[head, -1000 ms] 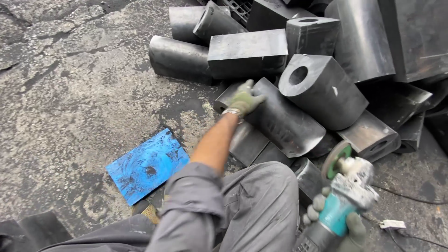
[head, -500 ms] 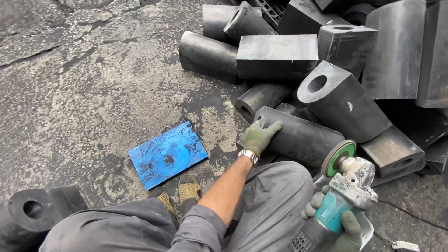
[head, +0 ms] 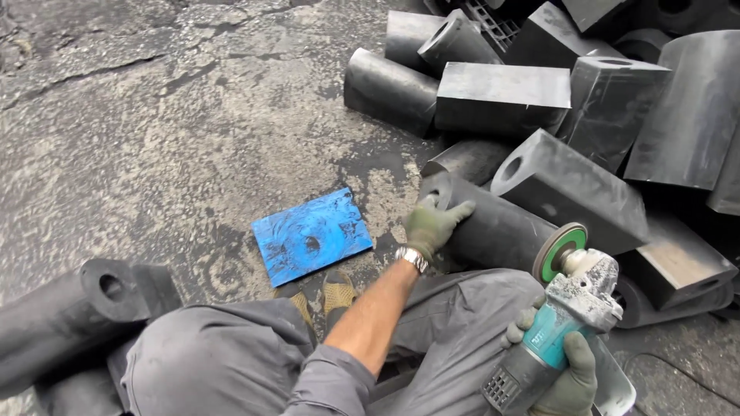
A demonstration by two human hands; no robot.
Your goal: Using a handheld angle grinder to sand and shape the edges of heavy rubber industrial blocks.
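Moved since earlier: left hand [head: 433, 223] drew one black rubber cylinder [head: 493, 231] from the pile toward the knees; grip clamped on its end, beside the blue plate [head: 311, 236]. Right hand [head: 566, 370] closed around angle grinder [head: 559, 323]. Step judged: positioning piece; next calls for steadying it.

L hand [head: 433, 223], gloved, arm stretched fwd w/ bare forearm, fingers curled in a grip; R hand [head: 566, 370], gloved, low at right, fist closed tight.
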